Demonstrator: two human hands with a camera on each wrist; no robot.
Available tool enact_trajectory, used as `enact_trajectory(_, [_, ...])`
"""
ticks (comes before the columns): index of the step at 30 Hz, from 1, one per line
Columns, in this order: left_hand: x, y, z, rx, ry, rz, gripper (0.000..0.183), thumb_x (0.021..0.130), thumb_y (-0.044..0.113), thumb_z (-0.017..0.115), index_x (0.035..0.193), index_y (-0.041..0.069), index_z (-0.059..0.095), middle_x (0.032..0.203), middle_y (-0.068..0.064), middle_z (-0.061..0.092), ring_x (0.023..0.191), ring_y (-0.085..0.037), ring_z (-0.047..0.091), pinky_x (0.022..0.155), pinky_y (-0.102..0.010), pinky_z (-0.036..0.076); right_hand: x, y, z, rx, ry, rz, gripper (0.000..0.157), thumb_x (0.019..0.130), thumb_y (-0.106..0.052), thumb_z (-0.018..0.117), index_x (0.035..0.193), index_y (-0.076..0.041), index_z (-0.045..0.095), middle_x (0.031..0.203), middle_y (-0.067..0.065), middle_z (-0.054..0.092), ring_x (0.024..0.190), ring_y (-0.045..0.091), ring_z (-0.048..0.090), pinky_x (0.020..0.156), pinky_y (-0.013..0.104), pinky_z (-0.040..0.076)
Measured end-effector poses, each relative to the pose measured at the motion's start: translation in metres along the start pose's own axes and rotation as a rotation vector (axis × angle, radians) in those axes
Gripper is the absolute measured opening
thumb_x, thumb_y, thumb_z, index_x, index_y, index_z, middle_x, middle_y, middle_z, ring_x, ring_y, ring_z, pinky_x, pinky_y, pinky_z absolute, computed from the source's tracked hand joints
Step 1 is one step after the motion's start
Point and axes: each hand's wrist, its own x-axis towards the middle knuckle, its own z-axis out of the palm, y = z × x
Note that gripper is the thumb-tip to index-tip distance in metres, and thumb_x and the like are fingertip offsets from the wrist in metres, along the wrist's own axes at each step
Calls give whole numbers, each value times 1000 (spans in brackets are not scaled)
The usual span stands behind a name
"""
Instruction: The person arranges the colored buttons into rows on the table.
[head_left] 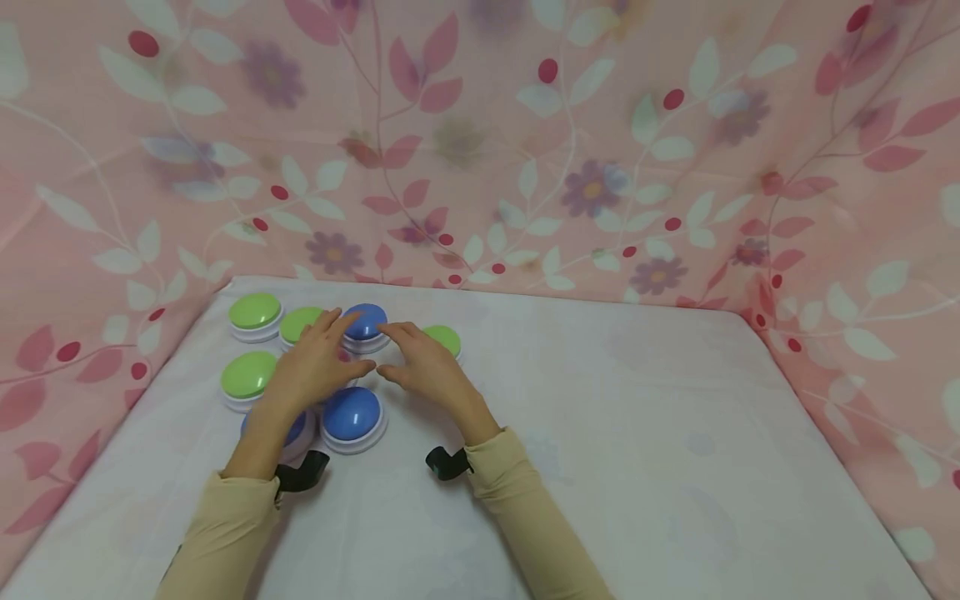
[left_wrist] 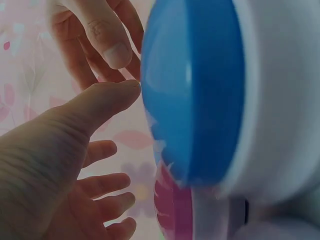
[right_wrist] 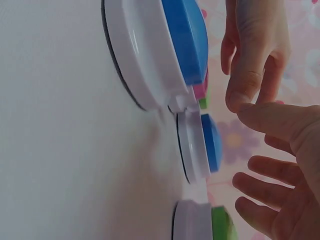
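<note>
Both hands hover above a cluster of domed push buttons with white round bases. My left hand (head_left: 311, 371) has its fingers spread and gently bent, with nothing in it. A few centimetres to its right, my right hand (head_left: 429, 371) is held in the same loose way, also without anything in it. Between and below them sits a pink button (left_wrist: 172, 210), mostly hidden by the left hand in the head view. A blue button (head_left: 366, 322) stands just behind the fingertips, another blue button (head_left: 352, 414) in front. The thumb tips come close together in the wrist views.
Green buttons (head_left: 255, 311) stand at the left, and a green button (head_left: 442, 340) is partly behind the right hand. A third blue button (head_left: 296, 435) lies under the left wrist. White cloth (head_left: 637, 450) covers the table; floral fabric (head_left: 487, 150) hangs around it.
</note>
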Motion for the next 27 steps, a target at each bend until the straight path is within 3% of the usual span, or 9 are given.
enact_trajectory(5, [-7, -11, -4, 21, 1, -5, 87, 85, 44, 73, 153, 6, 33, 156, -31, 24, 133, -67, 25, 97, -79, 29, 7, -9, 7, 6, -28, 22, 63, 92, -30, 71, 148, -18, 46, 143, 7, 52, 127, 20, 55, 106, 33, 45])
enact_trajectory(11, [-15, -21, -7, 27, 9, 18, 85, 84, 40, 75, 149, 0, 38, 153, -32, 29, 138, -58, 26, 107, -73, 23, 16, -16, 19, 34, -67, 62, 62, 93, -31, 70, 149, -21, 45, 146, 6, 50, 132, 19, 52, 106, 36, 45])
enact_trajectory(15, [-18, -27, -11, 33, -14, 15, 84, 84, 38, 76, 147, -3, 39, 152, -34, 30, 140, -55, 24, 112, -69, 17, 19, -22, 28, 58, -95, 45, 60, 94, -29, 68, 149, -21, 46, 149, 4, 48, 135, 17, 48, 109, 35, 42])
enact_trajectory(22, [-24, -32, -12, 71, -49, 15, 84, 84, 39, 75, 148, -2, 39, 147, -35, 35, 128, -64, 36, 107, -73, 23, 20, -29, 41, 0, -132, -9, 52, 98, -25, 60, 147, -17, 48, 148, 7, 49, 133, 17, 50, 109, 32, 42])
enact_trajectory(27, [-27, -33, -10, 83, -46, 25, 78, 84, 35, 75, 145, -3, 44, 145, -36, 37, 128, -61, 39, 108, -71, 23, 19, -32, 48, -24, -152, -24, 50, 101, -23, 53, 150, -18, 44, 150, 8, 47, 135, 17, 48, 110, 31, 40])
